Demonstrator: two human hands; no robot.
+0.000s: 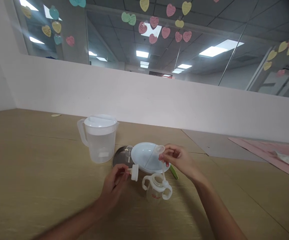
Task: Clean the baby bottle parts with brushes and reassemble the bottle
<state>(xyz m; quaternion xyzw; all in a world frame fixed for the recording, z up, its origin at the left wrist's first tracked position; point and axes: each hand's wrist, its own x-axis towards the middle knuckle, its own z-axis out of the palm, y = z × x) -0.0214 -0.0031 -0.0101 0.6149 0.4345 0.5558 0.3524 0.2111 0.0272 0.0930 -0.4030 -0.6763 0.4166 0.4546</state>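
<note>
My left hand (115, 183) is closed, its fingertips pinching the nipple end of a baby bottle's white screw collar (134, 172), which is turned on its side. In my right hand (178, 159), thumb and fingers pinch a translucent straw piece (163, 171) with a round clear top. Its tube hangs down toward the right side of the bottle's mouth; whether the tip touches the bottle I cannot tell. Below stands a clear baby bottle (155, 196), upright and uncapped, with two white side handles and red print. The collar is apart from the bottle, to its upper left.
Behind my hands lie a pale oval bowl (138, 154), a dark round metal tray (118, 159) bearing a small clear cup (128, 151), and a green object (174, 172). A lidded pitcher (101, 146) stands at the left. A pink cloth (256, 148) lies far right.
</note>
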